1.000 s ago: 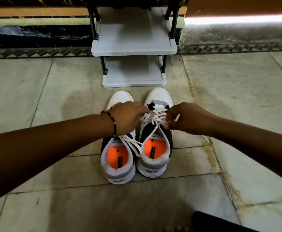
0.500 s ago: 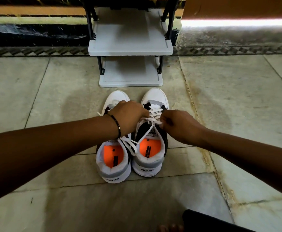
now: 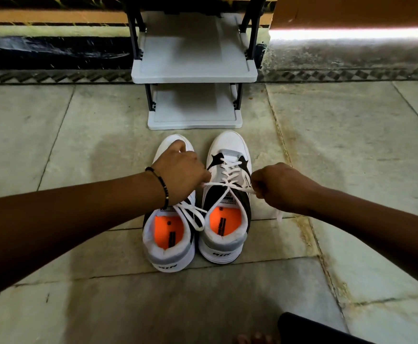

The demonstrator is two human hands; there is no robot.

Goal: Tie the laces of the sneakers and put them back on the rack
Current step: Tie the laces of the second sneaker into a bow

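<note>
Two white, grey and black sneakers with orange insoles stand side by side on the floor, toes pointing away from me. The left sneaker (image 3: 169,240) has a loose lace lying across its collar. On the right sneaker (image 3: 228,214), the white lace (image 3: 224,187) is stretched sideways across the tongue. My left hand (image 3: 180,172) grips one end of it over the left sneaker's forefoot. My right hand (image 3: 275,187) grips the other end just right of the shoe, with the lace tail hanging below it.
A grey two-shelf shoe rack (image 3: 194,70) with black posts stands just beyond the sneaker toes, against a dark patterned floor border. Stone tiles surround the shoes. A dark cloth and toes (image 3: 252,338) show at the bottom right edge.
My hands have drawn apart from the middle of the right sneaker, left hand going left, right hand going right, and the lace between them is now taut.
</note>
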